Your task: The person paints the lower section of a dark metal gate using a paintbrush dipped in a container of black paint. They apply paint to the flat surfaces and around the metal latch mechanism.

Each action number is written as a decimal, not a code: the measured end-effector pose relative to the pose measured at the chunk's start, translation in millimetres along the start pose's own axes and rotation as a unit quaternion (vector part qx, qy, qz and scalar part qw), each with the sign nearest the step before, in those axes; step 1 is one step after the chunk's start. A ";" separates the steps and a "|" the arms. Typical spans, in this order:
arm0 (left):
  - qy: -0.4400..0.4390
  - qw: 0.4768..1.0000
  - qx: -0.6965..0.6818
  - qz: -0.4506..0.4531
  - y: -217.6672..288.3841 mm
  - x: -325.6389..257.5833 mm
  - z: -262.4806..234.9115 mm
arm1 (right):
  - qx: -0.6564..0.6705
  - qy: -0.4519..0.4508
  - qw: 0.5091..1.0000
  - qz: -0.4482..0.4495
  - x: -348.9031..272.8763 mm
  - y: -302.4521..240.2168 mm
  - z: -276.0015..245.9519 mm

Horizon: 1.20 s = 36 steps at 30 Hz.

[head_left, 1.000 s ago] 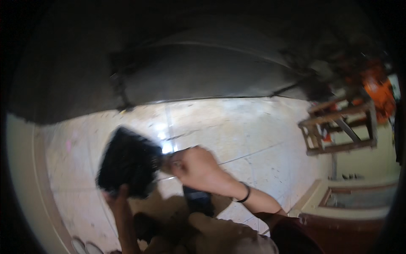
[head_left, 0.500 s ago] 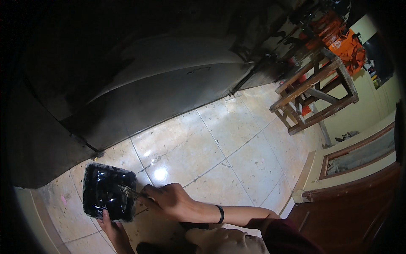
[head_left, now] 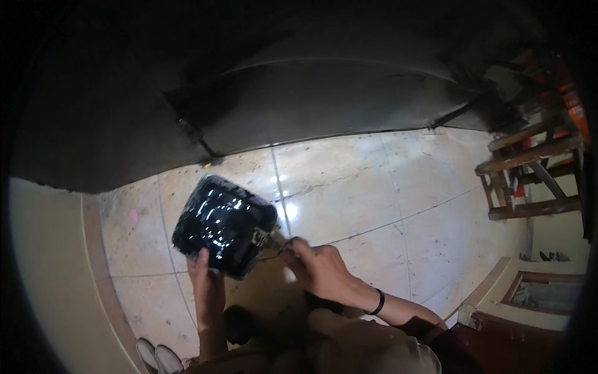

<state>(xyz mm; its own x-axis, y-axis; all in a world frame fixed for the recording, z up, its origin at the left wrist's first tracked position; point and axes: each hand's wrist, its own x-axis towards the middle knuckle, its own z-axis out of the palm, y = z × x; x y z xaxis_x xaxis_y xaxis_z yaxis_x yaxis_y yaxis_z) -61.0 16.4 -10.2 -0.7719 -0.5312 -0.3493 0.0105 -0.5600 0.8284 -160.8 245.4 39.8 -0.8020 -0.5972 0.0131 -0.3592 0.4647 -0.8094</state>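
A squarish tub (head_left: 247,192) with paint-smeared edges holds glossy black liquid (head_left: 218,218) that looks like paint. My left hand (head_left: 207,283) grips the tub's near side, its thumb over the rim and the other fingers hidden beneath. At the tub's right side, my right hand (head_left: 324,269) is closed around the handle of a paintbrush (head_left: 269,242). The brush head lies over the right edge of the black liquid; I cannot tell how deep the bristles sit. A dark band circles my right wrist.
Ahead rises a large dark panel (head_left: 349,103), meeting the speckled tile floor (head_left: 355,187). A wooden stool-like frame (head_left: 529,159) stands at the right. A pale wall (head_left: 50,230) runs along the left, with light shoes (head_left: 165,358) near its foot. A wood-framed pane (head_left: 545,299) is at lower right.
My view has swung left, so the stool sits nearer the right edge and the shoes have come into sight. The tub is tilted differently, and the brush has shifted toward its right rim.
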 end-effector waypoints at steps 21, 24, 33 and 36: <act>0.067 0.998 -0.010 -0.008 26.5 -29.0 -42.0 | 0.195 0.192 0.938 0.211 160.3 82.0 63.2; 0.072 0.997 -0.012 -0.004 30.0 -33.0 -44.0 | 0.209 0.194 0.936 0.207 146.1 39.2 38.6; 0.067 0.996 -0.060 -0.013 31.4 -33.1 -44.9 | 0.207 0.152 0.921 0.294 162.9 105.1 99.6; 0.076 0.994 -0.081 -0.016 34.6 -35.5 -48.0 | 0.247 0.170 0.916 0.265 168.0 82.9 93.7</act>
<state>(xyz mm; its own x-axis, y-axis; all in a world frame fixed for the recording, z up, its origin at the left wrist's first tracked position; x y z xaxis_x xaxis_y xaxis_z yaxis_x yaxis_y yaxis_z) -2.7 -14.6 9.9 -0.6685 -0.5940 -0.4475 0.0989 -0.6674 0.7381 -280.5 122.4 -80.1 -0.9340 -0.0960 -0.3443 0.3161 0.2273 -0.9211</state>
